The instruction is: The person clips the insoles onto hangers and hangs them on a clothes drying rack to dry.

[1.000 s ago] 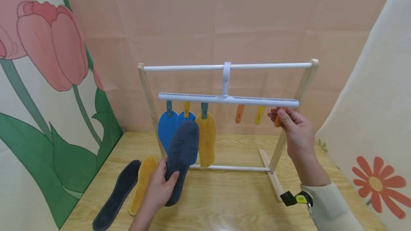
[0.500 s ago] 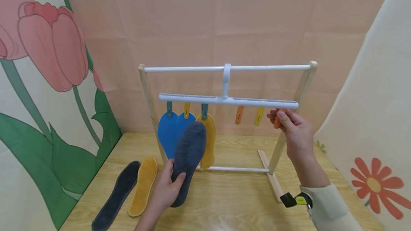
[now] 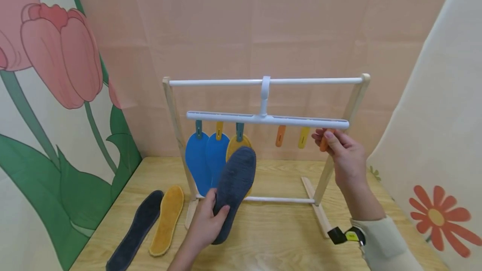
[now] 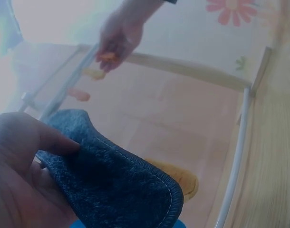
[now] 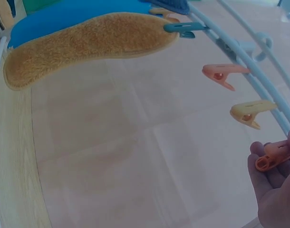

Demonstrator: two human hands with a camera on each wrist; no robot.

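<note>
At the near left, a loose dark insole [image 3: 135, 229] and a loose yellow insole [image 3: 167, 221] lie side by side on the worktop [image 3: 275, 237], left of the left hand [image 3: 206, 223]; that hand grasps the lower part of a dark grey insole [image 3: 237, 191], its thumb across the plush face, while the insole's broad upper end rises beyond the hand, tilted to the right, well apart from the right hand [image 3: 348, 160]; the right hand pinches an end orange clip [image 3: 325, 141] between thumb and fingers, just under the right end of a white hanger [image 3: 226, 117]; left of it, an inner orange clip [image 3: 280, 136] and a pale yellow clip [image 3: 303, 137] hang with nothing in them; past the held insole, which partly covers it in the head view, a hung yellow insole [image 3: 235, 143] dangles from a teal clip [image 3: 239, 132], with two blue insoles [image 3: 196, 158] clipped farther left; the hanger hooks over the rack's top bar [image 3: 320, 81], before a pink backdrop [image 3: 244, 24].
</note>
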